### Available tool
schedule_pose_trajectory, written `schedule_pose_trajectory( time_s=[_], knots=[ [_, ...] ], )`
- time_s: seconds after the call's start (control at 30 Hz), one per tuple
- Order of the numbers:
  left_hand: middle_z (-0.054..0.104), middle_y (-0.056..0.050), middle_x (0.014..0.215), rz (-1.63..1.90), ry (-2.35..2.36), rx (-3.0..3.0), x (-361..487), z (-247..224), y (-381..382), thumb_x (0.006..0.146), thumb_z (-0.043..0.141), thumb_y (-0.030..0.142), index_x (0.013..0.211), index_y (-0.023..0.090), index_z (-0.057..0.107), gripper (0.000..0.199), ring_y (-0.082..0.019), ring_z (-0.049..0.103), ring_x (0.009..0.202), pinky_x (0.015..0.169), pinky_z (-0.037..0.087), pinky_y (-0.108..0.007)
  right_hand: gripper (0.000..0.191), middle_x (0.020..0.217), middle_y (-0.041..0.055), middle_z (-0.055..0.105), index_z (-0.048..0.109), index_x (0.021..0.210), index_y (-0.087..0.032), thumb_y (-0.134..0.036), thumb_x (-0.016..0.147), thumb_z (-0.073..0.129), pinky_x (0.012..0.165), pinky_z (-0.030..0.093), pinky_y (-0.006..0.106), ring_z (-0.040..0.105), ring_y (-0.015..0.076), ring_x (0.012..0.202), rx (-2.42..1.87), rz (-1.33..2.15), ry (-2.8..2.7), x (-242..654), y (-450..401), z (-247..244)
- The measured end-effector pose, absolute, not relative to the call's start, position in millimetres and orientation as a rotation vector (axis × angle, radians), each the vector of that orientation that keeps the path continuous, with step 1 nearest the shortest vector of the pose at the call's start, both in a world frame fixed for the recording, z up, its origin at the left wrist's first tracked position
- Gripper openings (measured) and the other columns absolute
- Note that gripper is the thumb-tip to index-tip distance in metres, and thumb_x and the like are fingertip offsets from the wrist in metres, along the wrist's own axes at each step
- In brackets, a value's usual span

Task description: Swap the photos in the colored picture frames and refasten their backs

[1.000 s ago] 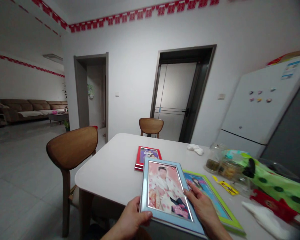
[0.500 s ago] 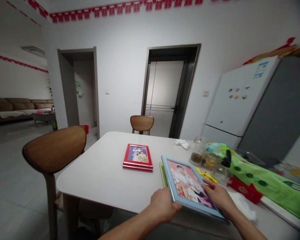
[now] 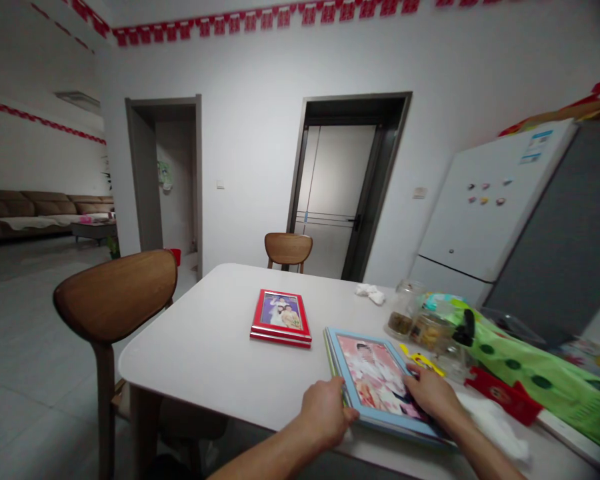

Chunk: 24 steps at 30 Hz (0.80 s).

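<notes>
Light-blue rectangular photo frame [image 3: 373, 377] lies over a lime-green frame [image 3: 334, 363] at the near edge of the white table [image 3: 205, 347]; left hand [image 3: 325, 410] pinches its near-left corner, right hand [image 3: 434, 395] grips its right side. Room runs left around stacked red frames [image 3: 282, 313]; glass jars [image 3: 400, 320] crowd right

white wall [image 3: 250, 147] | grey floor [image 3: 25, 340] | 2 wooden chairs [image 3: 117, 293] | brown sofa [image 3: 47, 205]

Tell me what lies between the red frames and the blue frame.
The head view shows white tabletop beside the red frames, then a green edge under the blue frame.
</notes>
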State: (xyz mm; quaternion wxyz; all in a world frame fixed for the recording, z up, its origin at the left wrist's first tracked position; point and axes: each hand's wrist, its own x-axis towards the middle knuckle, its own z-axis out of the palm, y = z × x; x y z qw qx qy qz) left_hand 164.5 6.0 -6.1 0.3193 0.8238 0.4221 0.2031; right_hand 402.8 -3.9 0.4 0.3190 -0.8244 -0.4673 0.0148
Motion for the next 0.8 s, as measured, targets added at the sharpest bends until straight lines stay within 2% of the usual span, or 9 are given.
schedule_pose_trajectory(
  time_s=[0.13,0.27,0.33,0.47,0.53,0.63,0.73,0.8],
  knots=[
    [0.064,-0.006,0.085,0.598,1.147,2.089,142,-17,18,0.067,0.056,0.026,0.111,0.016,0.049,0.046,-0.022,0.056,0.082,0.074,0.04,-0.031,0.041,0.109,0.0201,0.055,0.055,0.104,-0.005,-0.024,0.072,0.037,0.091,0.029,0.039,0.048,0.0295,0.103,-2.06,-0.149,-1.583,349,13,5],
    [0.064,-0.004,0.085,0.685,1.166,1.993,112,-24,37,0.067,0.054,0.022,0.109,0.015,0.05,0.043,-0.019,0.056,0.077,0.071,0.04,-0.027,0.041,0.112,0.0085,0.055,0.051,0.11,-0.014,-0.023,0.071,0.042,0.092,0.031,0.03,0.047,0.0189,0.105,-1.882,-0.101,-1.878,273,52,-1],
    [0.063,-0.003,0.086,0.736,1.173,1.936,97,-26,44,0.066,0.055,0.02,0.107,0.016,0.052,0.042,-0.018,0.056,0.075,0.07,0.04,-0.026,0.044,0.114,0.0078,0.054,0.049,0.113,-0.016,-0.021,0.069,0.045,0.089,0.032,0.029,0.046,0.0191,0.105,-1.827,-0.085,-1.971,240,74,-6],
    [0.061,-0.002,0.081,0.833,1.195,1.754,74,-33,55,0.064,0.056,0.016,0.099,0.014,0.055,0.035,-0.015,0.055,0.071,0.066,0.04,-0.023,0.054,0.116,0.0124,0.051,0.043,0.119,-0.013,-0.016,0.065,0.05,0.089,0.029,0.033,0.043,0.0234,0.106,-1.815,-0.099,-2.039,203,112,-13],
    [0.06,-0.002,0.08,0.871,1.196,1.624,67,-37,60,0.064,0.057,0.015,0.097,0.013,0.054,0.034,-0.014,0.055,0.068,0.063,0.041,-0.022,0.052,0.113,0.0128,0.051,0.045,0.117,-0.015,-0.014,0.065,0.05,0.088,0.028,0.035,0.042,0.0247,0.104,-1.83,-0.114,-2.043,197,121,-14],
    [0.059,-0.003,0.078,0.915,1.173,1.389,63,-43,65,0.065,0.058,0.015,0.1,0.01,0.051,0.036,-0.012,0.056,0.062,0.056,0.041,-0.021,0.038,0.104,0.0115,0.054,0.053,0.107,-0.017,-0.015,0.07,0.045,0.083,0.028,0.034,0.043,0.0234,0.098,-1.826,-0.135,-2.069,196,119,-12],
    [0.059,-0.003,0.073,0.966,1.109,1.149,64,-44,68,0.068,0.06,0.023,0.1,0.009,0.049,0.037,-0.012,0.057,0.059,0.054,0.042,-0.02,0.027,0.094,0.0083,0.056,0.058,0.096,-0.019,-0.021,0.073,0.045,0.078,0.031,0.029,0.045,0.0203,0.091,-1.782,-0.127,-2.14,194,100,-10],
    [0.059,-0.003,0.07,1.004,1.053,1.019,65,-42,68,0.069,0.06,0.03,0.094,0.009,0.052,0.034,-0.011,0.057,0.058,0.054,0.042,-0.02,0.023,0.091,0.0068,0.056,0.059,0.092,-0.02,-0.023,0.073,0.045,0.076,0.032,0.027,0.047,0.0187,0.088,-1.75,-0.1,-2.183,190,82,-11]
  ],
)
